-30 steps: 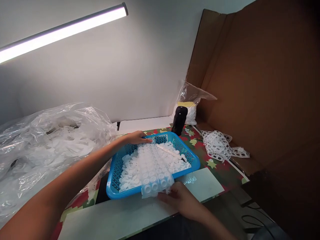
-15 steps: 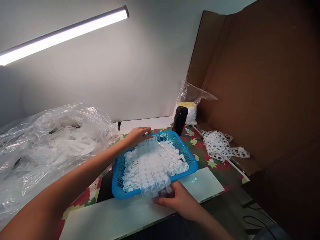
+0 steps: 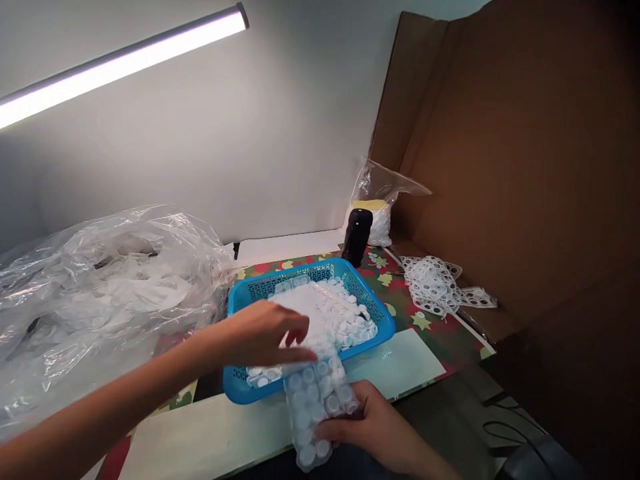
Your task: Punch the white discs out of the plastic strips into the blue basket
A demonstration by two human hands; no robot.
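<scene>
A blue perforated basket [image 3: 379, 311] full of small white round caps [image 3: 350, 317] sits on the table. A clear flexible sheet studded with white caps [image 3: 314, 393] hangs from the basket over its near rim. My right hand [image 3: 377, 427] is closed on the sheet's near end below the basket. Above the sheet, over the basket's near left part, hovers my left hand [image 3: 265, 333], its fingers bent and pointing right. Whether its fingers touch the sheet cannot be told.
A big crumpled clear plastic bag [image 3: 100, 280] fills the left. A black cylinder [image 3: 357, 237] and a small bag [image 3: 380, 207] stand behind the basket. Punched-out white sheets [image 3: 435, 287] lie at the right by a cardboard wall [image 3: 525, 153]. A white board [image 3: 215, 433] lies in front.
My left hand left the sheet's far end and moved toward me, over the basket. My right hand pulled the sheet's near end down over the rim, toward me.
</scene>
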